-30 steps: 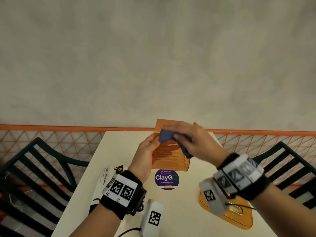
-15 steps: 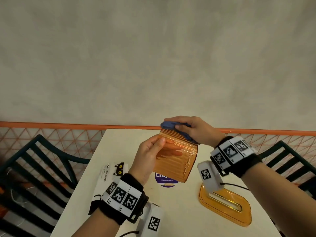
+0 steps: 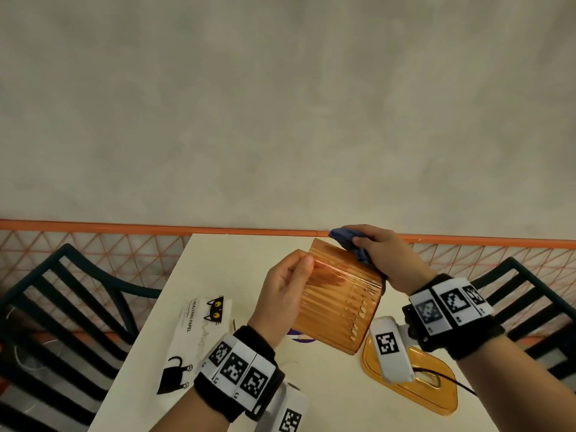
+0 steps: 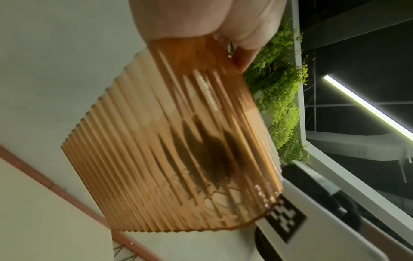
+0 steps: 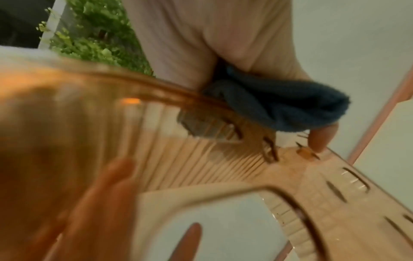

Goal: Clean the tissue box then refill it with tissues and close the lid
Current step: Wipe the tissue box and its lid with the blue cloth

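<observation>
The ribbed, see-through orange tissue box [image 3: 338, 299] is lifted off the table and tilted. My left hand [image 3: 285, 293] grips its left wall, thumb outside and fingers inside. My right hand [image 3: 378, 255] holds a dark blue cloth [image 3: 350, 243] against the box's far upper side. In the left wrist view the box [image 4: 178, 150] hangs below my palm. From the right wrist, the cloth [image 5: 279, 106] lies on the box rim [image 5: 156, 95]. The orange lid [image 3: 414, 385] with its slot lies flat on the table at the right.
A white tissue pack [image 3: 199, 335] printed with black cats lies on the cream table [image 3: 174, 363] at the left. A round purple sticker [image 3: 300, 336] peeks out beneath the box. Dark green chairs [image 3: 65, 310] flank the table. An orange rail [image 3: 93, 226] and grey wall stand behind.
The box has been raised from the table and tilted, its bottom swinging toward me. My right hand with the cloth has moved from the box's near face up to its far upper side.
</observation>
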`<state>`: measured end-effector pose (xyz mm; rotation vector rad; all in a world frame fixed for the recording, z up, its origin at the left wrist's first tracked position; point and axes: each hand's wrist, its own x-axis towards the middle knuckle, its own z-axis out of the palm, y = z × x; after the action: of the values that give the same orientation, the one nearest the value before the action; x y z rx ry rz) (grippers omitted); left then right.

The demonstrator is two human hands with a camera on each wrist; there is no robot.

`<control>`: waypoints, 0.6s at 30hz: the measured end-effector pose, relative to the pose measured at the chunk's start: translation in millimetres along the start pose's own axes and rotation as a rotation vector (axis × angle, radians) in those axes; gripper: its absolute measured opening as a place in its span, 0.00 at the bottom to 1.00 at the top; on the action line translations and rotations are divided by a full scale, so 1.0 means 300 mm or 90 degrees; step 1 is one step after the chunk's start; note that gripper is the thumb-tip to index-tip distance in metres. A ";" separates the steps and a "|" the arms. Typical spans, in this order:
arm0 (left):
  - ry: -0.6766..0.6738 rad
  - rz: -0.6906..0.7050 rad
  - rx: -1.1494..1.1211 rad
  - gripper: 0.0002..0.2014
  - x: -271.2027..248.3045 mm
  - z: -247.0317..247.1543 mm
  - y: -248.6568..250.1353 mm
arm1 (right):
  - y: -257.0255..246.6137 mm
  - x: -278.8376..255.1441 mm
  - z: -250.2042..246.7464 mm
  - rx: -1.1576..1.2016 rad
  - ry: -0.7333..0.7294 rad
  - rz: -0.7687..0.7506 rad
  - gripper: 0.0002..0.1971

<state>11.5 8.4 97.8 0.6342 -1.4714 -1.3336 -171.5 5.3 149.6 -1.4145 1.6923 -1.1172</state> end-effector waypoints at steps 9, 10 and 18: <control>-0.064 -0.203 -0.263 0.09 0.081 -0.030 -0.028 | 0.061 -0.023 0.067 -0.162 0.039 -0.250 0.16; -0.065 -0.214 -0.280 0.14 0.095 -0.036 -0.027 | 0.064 -0.038 0.081 -0.175 0.041 -0.315 0.17; -0.108 -0.224 -0.303 0.22 0.100 -0.070 -0.042 | 0.125 -0.007 0.105 -0.473 0.055 -0.535 0.21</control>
<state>17.0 -29.7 93.2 0.4864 -1.1365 -1.9737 -158.8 3.0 102.2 -2.7467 1.6751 -0.9687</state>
